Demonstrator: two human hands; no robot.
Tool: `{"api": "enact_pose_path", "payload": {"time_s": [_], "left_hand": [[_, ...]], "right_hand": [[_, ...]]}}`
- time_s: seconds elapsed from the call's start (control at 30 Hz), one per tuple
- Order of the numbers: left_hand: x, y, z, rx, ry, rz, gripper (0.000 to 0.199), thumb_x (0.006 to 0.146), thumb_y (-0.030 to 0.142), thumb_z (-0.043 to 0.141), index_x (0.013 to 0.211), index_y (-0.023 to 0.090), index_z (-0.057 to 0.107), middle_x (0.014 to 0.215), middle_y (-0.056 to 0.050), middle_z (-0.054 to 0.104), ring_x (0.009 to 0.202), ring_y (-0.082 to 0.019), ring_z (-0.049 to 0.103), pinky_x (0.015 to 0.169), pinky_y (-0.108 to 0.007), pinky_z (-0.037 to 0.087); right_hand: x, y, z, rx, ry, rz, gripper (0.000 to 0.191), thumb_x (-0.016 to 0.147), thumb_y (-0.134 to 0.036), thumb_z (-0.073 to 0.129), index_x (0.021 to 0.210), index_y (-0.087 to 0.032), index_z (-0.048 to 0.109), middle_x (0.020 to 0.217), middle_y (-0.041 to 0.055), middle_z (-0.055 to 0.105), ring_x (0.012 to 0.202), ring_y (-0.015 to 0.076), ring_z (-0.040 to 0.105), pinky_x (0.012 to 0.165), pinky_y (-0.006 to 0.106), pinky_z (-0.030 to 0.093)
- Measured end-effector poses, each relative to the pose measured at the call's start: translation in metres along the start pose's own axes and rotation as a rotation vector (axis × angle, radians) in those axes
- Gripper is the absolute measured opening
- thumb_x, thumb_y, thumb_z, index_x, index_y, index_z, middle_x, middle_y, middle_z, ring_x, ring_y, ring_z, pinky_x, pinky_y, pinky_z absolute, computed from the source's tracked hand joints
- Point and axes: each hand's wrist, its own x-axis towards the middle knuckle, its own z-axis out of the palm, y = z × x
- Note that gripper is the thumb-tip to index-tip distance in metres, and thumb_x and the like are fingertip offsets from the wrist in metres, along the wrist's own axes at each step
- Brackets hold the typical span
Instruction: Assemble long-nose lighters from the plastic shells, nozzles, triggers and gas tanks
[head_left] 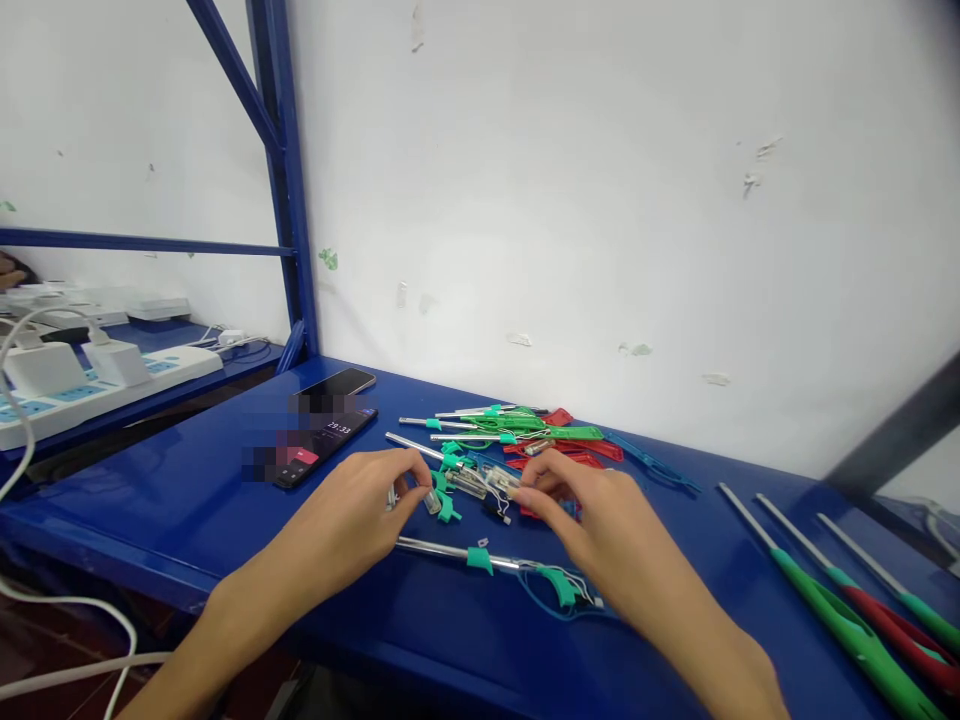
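Note:
My left hand is closed in a pinch, with a small clear piece at its fingertips. My right hand pinches a clear plastic capsule over the pile of parts. Around the hands lie green trigger pieces, metal rods with green collars, thin white wires and red, green and blue plastic shells. Nearer the table's front, a metal rod with a green collar joins a blue shell outline and a green trigger.
Two phones lie on the blue table at the left. Long-nosed lighters with green and red handles rest at the right. A white power strip and cables are at the far left, beside a blue metal post.

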Motion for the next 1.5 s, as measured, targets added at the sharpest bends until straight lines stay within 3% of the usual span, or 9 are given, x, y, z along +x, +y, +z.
{"api": "enact_pose_path", "payload": {"time_s": [0.13, 0.23, 0.37, 0.53, 0.67, 0.73, 1.1, 1.37, 1.5], "left_hand": [[-0.004, 0.013, 0.0, -0.19, 0.032, -0.068, 0.026, 0.105, 0.047, 0.058, 0.097, 0.026, 0.07, 0.062, 0.004, 0.068, 0.056, -0.019, 0.064, 0.052, -0.027, 0.041], [-0.006, 0.016, 0.002, -0.289, 0.076, -0.091, 0.029, 0.105, 0.052, 0.058, 0.102, 0.026, 0.071, 0.055, 0.005, 0.064, 0.053, -0.019, 0.065, 0.049, -0.025, 0.04], [-0.008, 0.022, 0.005, -0.368, 0.108, -0.061, 0.031, 0.102, 0.052, 0.061, 0.106, 0.024, 0.076, 0.059, 0.003, 0.066, 0.052, -0.017, 0.063, 0.051, -0.025, 0.043], [-0.009, 0.033, 0.007, -0.469, 0.068, 0.001, 0.034, 0.099, 0.051, 0.06, 0.097, 0.022, 0.077, 0.098, -0.006, 0.079, 0.057, -0.014, 0.067, 0.053, -0.027, 0.049], [-0.013, 0.038, 0.009, -0.507, 0.059, -0.023, 0.025, 0.1, 0.047, 0.065, 0.096, 0.023, 0.074, 0.061, 0.003, 0.064, 0.053, -0.017, 0.064, 0.052, -0.026, 0.045], [-0.015, 0.039, 0.01, -0.514, 0.063, -0.039, 0.021, 0.1, 0.044, 0.066, 0.095, 0.024, 0.071, 0.053, 0.006, 0.056, 0.052, -0.017, 0.061, 0.052, -0.026, 0.043], [-0.018, 0.037, 0.012, -0.495, 0.067, -0.053, 0.028, 0.102, 0.053, 0.069, 0.093, 0.026, 0.066, 0.061, 0.007, 0.049, 0.053, -0.015, 0.046, 0.052, -0.03, 0.028], [-0.021, 0.038, 0.015, -0.481, 0.104, -0.003, 0.029, 0.101, 0.048, 0.069, 0.083, 0.026, 0.062, 0.069, 0.002, 0.06, 0.059, -0.017, 0.051, 0.056, -0.031, 0.033], [-0.022, 0.042, 0.015, -0.492, 0.113, 0.013, 0.034, 0.1, 0.046, 0.071, 0.077, 0.025, 0.058, 0.073, 0.0, 0.058, 0.068, -0.019, 0.053, 0.061, -0.031, 0.037]], "right_hand": [[-0.019, -0.001, -0.002, 0.238, 0.16, 0.018, 0.031, 0.113, -0.037, 0.06, 0.142, -0.034, 0.066, 0.098, -0.0027, 0.083, 0.087, 0.0197, 0.081, 0.075, 0.029, 0.06], [-0.021, -0.001, 0.001, 0.26, 0.152, -0.012, 0.026, 0.113, -0.042, 0.057, 0.128, -0.033, 0.076, 0.108, 0.0017, 0.084, 0.096, 0.0223, 0.081, 0.082, 0.032, 0.061], [-0.018, -0.011, 0.0, 0.277, 0.056, -0.019, 0.027, 0.114, -0.043, 0.055, 0.107, -0.032, 0.079, 0.104, 0.0004, 0.083, 0.09, 0.0209, 0.079, 0.078, 0.031, 0.059], [-0.019, -0.022, -0.005, 0.339, -0.031, 0.008, 0.014, 0.11, -0.039, 0.066, 0.112, -0.035, 0.08, 0.106, -0.0046, 0.084, 0.095, 0.0199, 0.079, 0.085, 0.03, 0.058], [-0.019, -0.016, -0.001, 0.373, -0.001, -0.014, 0.011, 0.106, -0.032, 0.074, 0.113, -0.036, 0.081, 0.108, -0.0051, 0.086, 0.097, 0.0216, 0.081, 0.087, 0.032, 0.059], [-0.019, -0.013, 0.001, 0.378, 0.021, -0.041, 0.014, 0.104, -0.028, 0.076, 0.113, -0.036, 0.081, 0.109, -0.0048, 0.086, 0.097, 0.0222, 0.081, 0.087, 0.032, 0.06], [-0.019, -0.017, 0.002, 0.354, 0.051, -0.069, 0.023, 0.099, -0.02, 0.081, 0.111, -0.04, 0.082, 0.107, -0.0087, 0.087, 0.095, 0.019, 0.082, 0.084, 0.028, 0.06], [-0.016, -0.011, 0.004, 0.332, 0.027, -0.043, 0.021, 0.098, -0.021, 0.083, 0.109, -0.038, 0.085, 0.105, -0.005, 0.086, 0.093, 0.0223, 0.081, 0.084, 0.033, 0.06], [-0.015, -0.008, 0.006, 0.288, 0.028, -0.073, 0.029, 0.098, -0.018, 0.083, 0.119, -0.038, 0.084, 0.106, -0.0018, 0.082, 0.094, 0.0216, 0.078, 0.083, 0.033, 0.06]]}}
